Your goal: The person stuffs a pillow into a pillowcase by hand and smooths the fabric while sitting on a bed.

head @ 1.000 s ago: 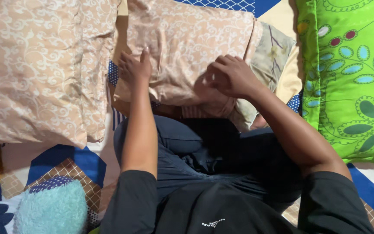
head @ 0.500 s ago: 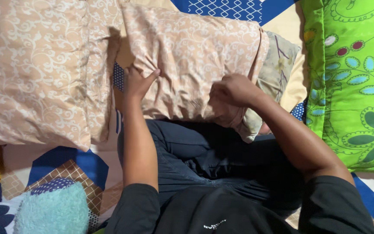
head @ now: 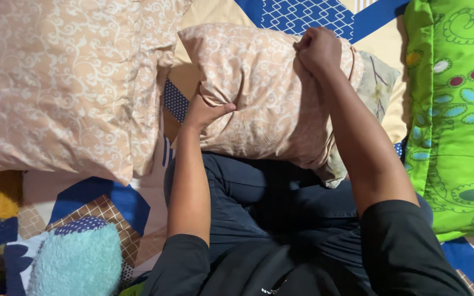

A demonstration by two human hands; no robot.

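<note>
A small pillow [head: 259, 87] in a peach case with white scrolls rests against my knees, lifted at its near edge. My left hand [head: 207, 109] pinches the pillow's left lower corner, thumb on top. My right hand [head: 318, 49] is a closed fist gripping the case at the pillow's far right top. A grey floral inner cover [head: 377, 90] pokes out at the pillow's right end, under my right forearm.
A larger pillow [head: 56, 93] in the same peach print lies at the left. A bright green patterned pillow [head: 456, 109] lies at the right. A blue, white and brown patchwork sheet [head: 303, 13] is underneath. A turquoise fluffy cushion [head: 75, 263] sits at the lower left.
My right hand has moved from the pillow's near edge up to its far top and closed on the case. The pillow has risen and tilted toward me. My left hand shifted right along the corner.
</note>
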